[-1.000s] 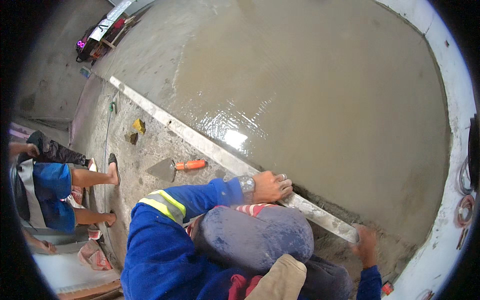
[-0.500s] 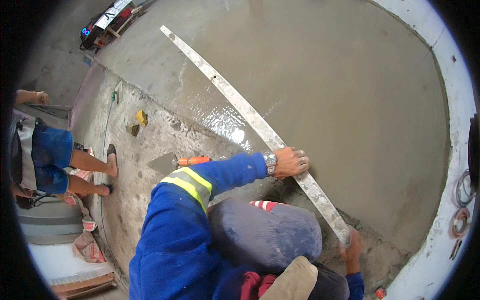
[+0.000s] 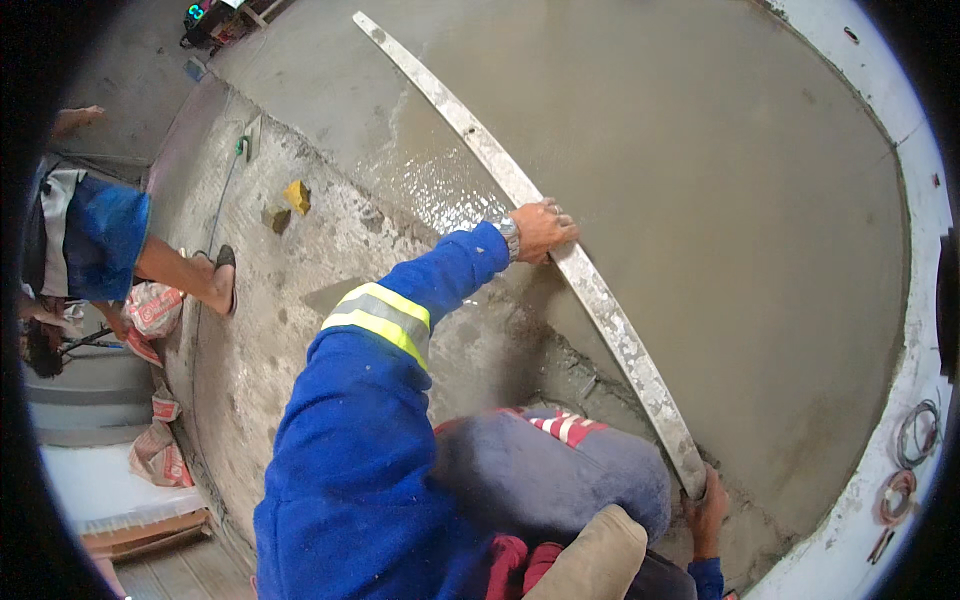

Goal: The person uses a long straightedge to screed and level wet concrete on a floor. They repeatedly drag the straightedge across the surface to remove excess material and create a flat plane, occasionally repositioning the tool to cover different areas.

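A long, pale, cement-smeared straightedge (image 3: 620, 335) lies slantwise over wet grey concrete (image 3: 720, 230), from the upper left to the lower right. My left hand (image 3: 543, 230), with a metal watch at its wrist, is closed over the bar near its middle. Down by its near end, my right hand (image 3: 708, 510) grips the bar from the side; some of its fingers are hidden behind it. The blade of a trowel (image 3: 332, 294) shows on the rough floor beside my left sleeve, which hides its handle. My bent knee (image 3: 560, 465) is close to the bar.
A rough floor strip (image 3: 270, 330) borders the wet concrete on the left, with a yellow lump (image 3: 297, 196), a darker lump (image 3: 276, 218) and a float (image 3: 252, 140). Another person's leg (image 3: 185, 272) is at far left, by red-and-white bags (image 3: 155, 308). Coiled cables (image 3: 918, 435) lie along the white wall (image 3: 925, 185).
My left hand has slid along the straightedge toward its far end, while my right stays at the near end. My sleeve now covers the trowel's orange handle. The view has turned slightly.
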A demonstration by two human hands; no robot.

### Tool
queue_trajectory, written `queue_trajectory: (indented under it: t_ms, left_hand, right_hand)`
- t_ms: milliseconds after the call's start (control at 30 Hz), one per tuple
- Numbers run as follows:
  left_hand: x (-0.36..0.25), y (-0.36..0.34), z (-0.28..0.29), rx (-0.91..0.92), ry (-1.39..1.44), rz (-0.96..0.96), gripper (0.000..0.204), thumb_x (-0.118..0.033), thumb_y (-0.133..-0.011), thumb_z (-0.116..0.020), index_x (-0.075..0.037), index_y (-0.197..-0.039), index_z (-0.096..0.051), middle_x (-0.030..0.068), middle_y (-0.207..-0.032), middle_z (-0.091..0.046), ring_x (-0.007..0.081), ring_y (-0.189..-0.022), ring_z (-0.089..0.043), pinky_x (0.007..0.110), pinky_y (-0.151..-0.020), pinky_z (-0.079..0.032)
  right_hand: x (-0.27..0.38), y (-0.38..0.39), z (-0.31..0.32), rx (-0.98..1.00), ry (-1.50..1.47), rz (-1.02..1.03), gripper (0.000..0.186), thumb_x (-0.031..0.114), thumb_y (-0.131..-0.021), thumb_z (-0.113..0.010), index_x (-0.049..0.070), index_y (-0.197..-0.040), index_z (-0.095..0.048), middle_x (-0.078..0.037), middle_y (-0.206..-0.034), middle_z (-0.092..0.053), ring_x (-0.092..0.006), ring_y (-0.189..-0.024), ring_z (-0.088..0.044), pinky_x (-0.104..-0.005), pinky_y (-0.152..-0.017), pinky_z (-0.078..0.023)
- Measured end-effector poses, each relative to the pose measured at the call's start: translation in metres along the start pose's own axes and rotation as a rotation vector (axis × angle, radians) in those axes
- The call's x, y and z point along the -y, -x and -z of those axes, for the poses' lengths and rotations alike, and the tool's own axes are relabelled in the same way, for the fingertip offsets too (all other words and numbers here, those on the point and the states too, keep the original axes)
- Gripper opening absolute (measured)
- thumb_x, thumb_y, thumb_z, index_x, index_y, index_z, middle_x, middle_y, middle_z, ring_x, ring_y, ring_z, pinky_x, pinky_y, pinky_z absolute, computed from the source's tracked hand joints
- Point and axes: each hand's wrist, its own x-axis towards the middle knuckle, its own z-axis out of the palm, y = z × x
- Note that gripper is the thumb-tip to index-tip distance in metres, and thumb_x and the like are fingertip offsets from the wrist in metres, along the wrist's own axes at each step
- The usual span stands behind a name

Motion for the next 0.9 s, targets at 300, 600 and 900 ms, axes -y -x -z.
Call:
queue_trajectory:
  t_ms: [300, 600, 900]
  left_hand:
    - [-0.025, 0.028, -0.012, -0.081, 0.036, 0.079, 0.073, -0.017, -0.052, -0.083, -0.009, -0.120, -0.057, 0.0074, -0.113, -0.063, 0.0271, -0.113, -0.058, 0.043, -0.107, -0.040]
    - [-0.055, 0.076, -0.025, 0.013, 0.041, 0.246, 0.068, -0.021, -0.059, -0.079, -0.010, -0.122, -0.057, 0.0066, -0.113, -0.062, 0.0245, -0.110, -0.060, 0.041, -0.104, -0.040]
    - [-0.057, 0.063, -0.025, 0.035, 0.063, 0.155, 0.062, -0.015, -0.059, -0.073, -0.010, -0.119, -0.059, 0.0086, -0.110, -0.064, 0.0267, -0.111, -0.060, 0.043, -0.110, -0.039]
  right_hand:
    - [-0.018, -0.013, 0.022, 0.092, -0.086, 0.035, 0.061, 0.008, -0.069, -0.074, 0.006, -0.127, -0.057, -0.020, -0.116, -0.065, -0.0401, -0.106, -0.062, -0.0450, -0.089, -0.050]
    - [-0.051, -0.048, 0.037, 0.216, -0.059, 0.054, 0.073, 0.004, -0.056, -0.071, 0.007, -0.128, -0.058, -0.021, -0.118, -0.064, -0.0394, -0.111, -0.060, -0.0474, -0.095, -0.046]
    - [-0.018, -0.041, 0.031, 0.261, -0.116, -0.037, 0.065, 0.000, -0.063, -0.068, 0.008, -0.127, -0.058, -0.023, -0.115, -0.064, -0.0440, -0.107, -0.060, -0.0481, -0.090, -0.047]
